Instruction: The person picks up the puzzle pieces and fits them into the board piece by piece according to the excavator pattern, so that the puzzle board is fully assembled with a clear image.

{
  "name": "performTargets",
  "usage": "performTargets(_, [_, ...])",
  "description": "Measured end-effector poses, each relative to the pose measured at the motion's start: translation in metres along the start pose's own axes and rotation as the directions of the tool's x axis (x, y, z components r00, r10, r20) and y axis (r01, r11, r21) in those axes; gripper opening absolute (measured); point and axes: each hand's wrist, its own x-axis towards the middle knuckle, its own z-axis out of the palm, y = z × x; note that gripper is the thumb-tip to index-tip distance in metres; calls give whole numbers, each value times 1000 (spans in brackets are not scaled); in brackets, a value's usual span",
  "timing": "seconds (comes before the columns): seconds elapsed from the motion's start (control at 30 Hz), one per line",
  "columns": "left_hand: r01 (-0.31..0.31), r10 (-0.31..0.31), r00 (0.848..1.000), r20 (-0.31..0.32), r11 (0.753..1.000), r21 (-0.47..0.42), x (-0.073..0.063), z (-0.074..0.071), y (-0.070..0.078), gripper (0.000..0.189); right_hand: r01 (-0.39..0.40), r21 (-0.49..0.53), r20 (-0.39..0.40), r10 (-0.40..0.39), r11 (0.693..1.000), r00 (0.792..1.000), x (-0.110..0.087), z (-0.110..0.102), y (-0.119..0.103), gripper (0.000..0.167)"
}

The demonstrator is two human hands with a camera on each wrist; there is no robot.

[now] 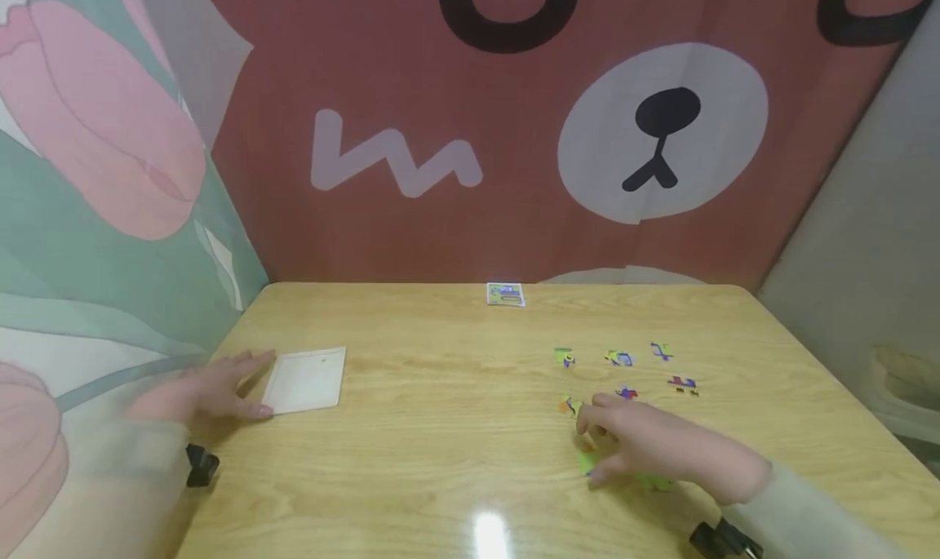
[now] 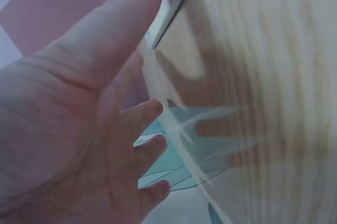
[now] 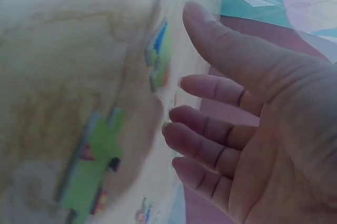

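My left hand (image 1: 220, 388) rests at the left side of a square white puzzle tray (image 1: 304, 381), thumb and fingers spread along its edge. In the left wrist view a corner of the tray (image 2: 168, 16) shows beyond the thumb. Over on the right, my right hand (image 1: 649, 438) is above several puzzle pieces, fingers loosely bent and the palm bare. A green and blue piece (image 3: 159, 56) lies just off its fingertips. A larger green piece (image 3: 92, 163) lies on the table closer to the wrist, partly hidden by the hand in the head view.
More puzzle pieces lie scattered beyond the right hand, among them a yellow-green one (image 1: 565, 357), a blue-outlined one (image 1: 662, 351) and a dark red one (image 1: 683, 383). A small picture card (image 1: 505, 295) lies at the far edge of the wooden table (image 1: 441, 428). Printed curtains hang behind.
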Motion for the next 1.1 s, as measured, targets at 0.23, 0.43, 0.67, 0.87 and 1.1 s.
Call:
performTargets(0.23, [50,-50,997,54,999,11,3,1,7,97,-45,56,41,43,997,998,-2,6,2,43])
performTargets(0.43, [19,-19,999,31,1000,7,8,1,10,98,-24,69,29,22,997,999,0,8,3,38])
performTargets(0.67, [3,-4,998,62,1000,19,17,-5,24,100,-16,89,29,13,996,1000,2,9,5,36])
performTargets(0.87, [3,-6,997,82,999,33,22,-6,34,102,-53,152,33,49,987,998,3,10,5,40])
performTargets(1.1, [18,-22,998,53,998,67,25,3,48,100,-90,115,31,87,989,996,4,12,2,37])
